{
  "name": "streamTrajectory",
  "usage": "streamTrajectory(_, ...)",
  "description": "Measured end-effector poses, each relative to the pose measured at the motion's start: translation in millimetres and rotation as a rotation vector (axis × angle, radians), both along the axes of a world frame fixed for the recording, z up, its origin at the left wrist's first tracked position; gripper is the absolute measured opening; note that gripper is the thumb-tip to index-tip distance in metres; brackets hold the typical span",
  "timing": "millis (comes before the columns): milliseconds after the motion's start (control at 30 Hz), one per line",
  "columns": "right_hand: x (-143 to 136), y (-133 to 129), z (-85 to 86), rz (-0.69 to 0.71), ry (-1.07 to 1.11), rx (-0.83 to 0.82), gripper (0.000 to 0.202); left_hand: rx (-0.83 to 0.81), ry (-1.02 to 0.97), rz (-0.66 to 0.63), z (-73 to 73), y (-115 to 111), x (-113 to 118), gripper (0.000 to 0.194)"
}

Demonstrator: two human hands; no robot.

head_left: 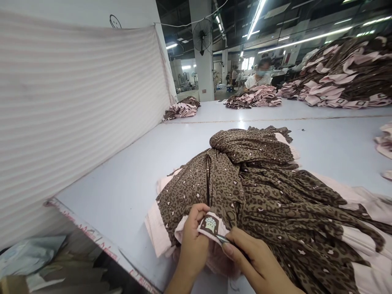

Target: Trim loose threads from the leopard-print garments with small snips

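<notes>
A brown leopard-print garment with pale pink ribbed trim lies spread on the table in front of me. My left hand grips its pink ribbed band, beside a square brown patch with a pale cartoon figure. My right hand is closed around small thread snips, whose tips are at the band's edge just right of the patch. Part of the snips is hidden by the fingers. More leopard-print garments lie heaped against it on the right.
Bundles of similar garments lie at the back: a small stack, a middle one and a tall pile. A white sheet hangs along the left. The table's edge runs at lower left. A masked person is behind the table.
</notes>
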State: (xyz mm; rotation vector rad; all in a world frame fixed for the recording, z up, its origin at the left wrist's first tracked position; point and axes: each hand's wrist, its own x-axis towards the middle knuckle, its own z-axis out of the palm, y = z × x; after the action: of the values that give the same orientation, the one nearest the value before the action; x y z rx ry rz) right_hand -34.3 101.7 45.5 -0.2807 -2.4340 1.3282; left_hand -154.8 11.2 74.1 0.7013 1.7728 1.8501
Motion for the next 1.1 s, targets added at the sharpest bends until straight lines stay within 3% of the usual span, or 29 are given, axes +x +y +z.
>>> streamTrajectory(300, 0.8, 2.7, 8.7, 0.011, 0.005, -0.079, 0.031, -0.078, 0.123, -0.014, -1.6, -2.1, -1.5, 0.017)
streamTrajectory(500, -4.3, 5.1, 18.7, 0.011, 0.035, 0.182, 0.025, -0.167, 0.344, -0.004, 0.9, -6.3, -1.4, 0.039)
streamTrajectory(700, -9.4, 3.9, 26.0, 0.002, 0.032, 0.386, 0.021, -0.181, 0.465, -0.022, 1.9, -7.8, -2.5, 0.044)
streamTrajectory(833, -6.0, 4.2, 22.2, -0.001, 0.057, 0.363, 0.023, -0.25, 0.514, -0.041, 6.0, -8.3, -1.7, 0.045)
streamTrajectory(967, -1.2, 7.9, 5.6, -0.134, 0.129, 0.348, 0.017, -0.314, 0.435, -0.109, 18.0, -9.9, -4.6, 0.042)
streamTrajectory(1100, -3.5, 31.1, 3.7, -0.151, 0.067, 0.159, 0.005, -0.283, 0.461, -0.211, 34.1, -11.6, -20.4, 0.029)
